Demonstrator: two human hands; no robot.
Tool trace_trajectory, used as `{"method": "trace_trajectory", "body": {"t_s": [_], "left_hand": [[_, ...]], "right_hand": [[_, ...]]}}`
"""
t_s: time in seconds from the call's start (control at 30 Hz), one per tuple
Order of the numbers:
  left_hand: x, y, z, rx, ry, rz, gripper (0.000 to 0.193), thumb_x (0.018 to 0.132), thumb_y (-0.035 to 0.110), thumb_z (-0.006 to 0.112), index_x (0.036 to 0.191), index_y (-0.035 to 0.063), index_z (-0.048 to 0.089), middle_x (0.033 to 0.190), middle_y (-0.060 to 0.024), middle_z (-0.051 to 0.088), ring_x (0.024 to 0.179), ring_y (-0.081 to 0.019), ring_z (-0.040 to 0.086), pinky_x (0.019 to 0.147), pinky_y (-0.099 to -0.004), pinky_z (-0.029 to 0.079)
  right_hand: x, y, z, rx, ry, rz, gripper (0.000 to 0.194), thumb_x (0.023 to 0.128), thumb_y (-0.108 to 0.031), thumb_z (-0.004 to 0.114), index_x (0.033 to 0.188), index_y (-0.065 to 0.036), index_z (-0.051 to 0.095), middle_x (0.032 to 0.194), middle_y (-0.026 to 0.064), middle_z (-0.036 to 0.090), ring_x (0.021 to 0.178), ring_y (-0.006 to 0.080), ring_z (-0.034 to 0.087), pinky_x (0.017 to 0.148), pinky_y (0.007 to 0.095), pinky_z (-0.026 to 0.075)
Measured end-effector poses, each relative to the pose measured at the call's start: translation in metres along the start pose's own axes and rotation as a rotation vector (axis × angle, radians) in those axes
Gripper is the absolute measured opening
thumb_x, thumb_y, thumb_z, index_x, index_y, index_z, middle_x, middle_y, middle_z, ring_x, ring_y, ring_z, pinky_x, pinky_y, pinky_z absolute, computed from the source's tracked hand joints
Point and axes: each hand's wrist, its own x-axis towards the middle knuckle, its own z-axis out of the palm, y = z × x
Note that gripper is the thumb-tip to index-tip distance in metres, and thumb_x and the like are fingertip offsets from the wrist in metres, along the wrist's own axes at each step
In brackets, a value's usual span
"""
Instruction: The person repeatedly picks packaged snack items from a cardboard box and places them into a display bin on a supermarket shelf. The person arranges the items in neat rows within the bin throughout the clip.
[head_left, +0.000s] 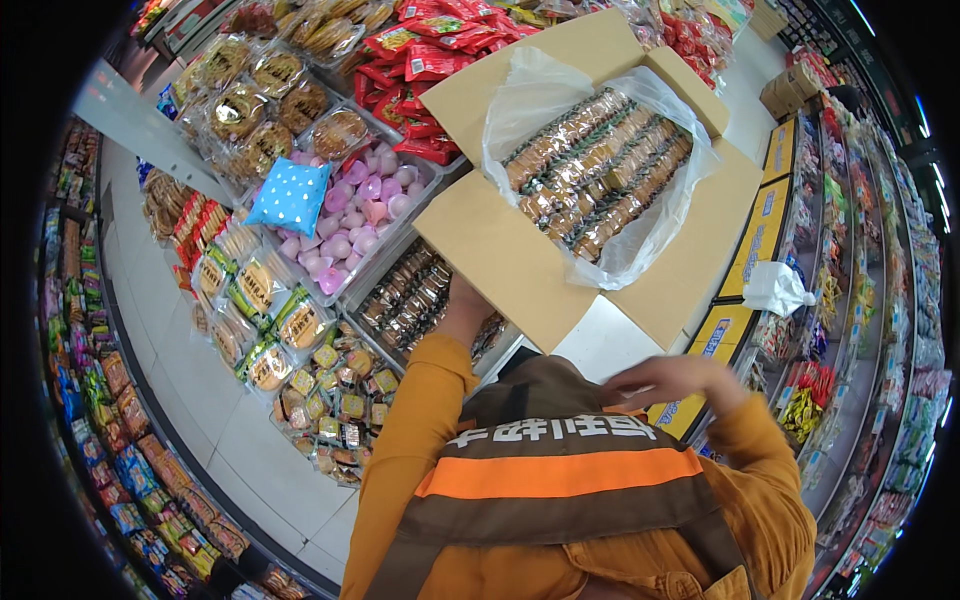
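Observation:
My left hand reaches over a display bin of wrapped brown snacks. A cardboard flap hides its fingers, so any grip is out of sight. Just above stands an open cardboard carton, lined with a clear plastic bag. Rows of similar individually wrapped brown pastries or snacks fill it. My right hand, blurred, is in front of my chest near the brown apron. Its fingers bend toward the apron, and whether they hold anything is unclear.
Left of the bin are pink and purple jelly cups under a blue heart-patterned pouch. Packaged flat cakes and small wrapped snacks lie nearer. Red packets are piled behind. Stocked shelves with a white plastic bag line the right.

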Motion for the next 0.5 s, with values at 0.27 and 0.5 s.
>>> {"method": "trace_trajectory", "body": {"t_s": [0.27, 0.5], "left_hand": [[0.002, 0.005, -0.008, -0.002, 0.012, -0.003, 0.038, 0.094, 0.027, 0.054, 0.127, 0.0111, 0.065, 0.131, -0.0100, 0.065, 0.123, -0.0274, 0.059, 0.102, -0.0415, 0.047], [-0.009, 0.004, -0.010, -0.008, 0.043, -0.019, 0.037, 0.094, 0.028, 0.055, 0.125, 0.0117, 0.067, 0.128, -0.0092, 0.066, 0.120, -0.0273, 0.061, 0.099, -0.0421, 0.049]], "right_hand": [[-0.087, -0.069, -0.103, -0.099, 0.984, -0.004, 0.021, 0.099, -0.016, 0.060, 0.103, 0.003, 0.065, 0.080, 0.0017, 0.063, 0.075, 0.0077, 0.060, 0.068, 0.0251, 0.049], [0.065, 0.017, -0.206, -0.882, 1.071, 0.555, 0.025, 0.083, -0.028, 0.066, 0.089, -0.005, 0.073, 0.084, 0.0184, 0.071, 0.081, 0.0361, 0.069, 0.072, 0.0465, 0.055]]}}
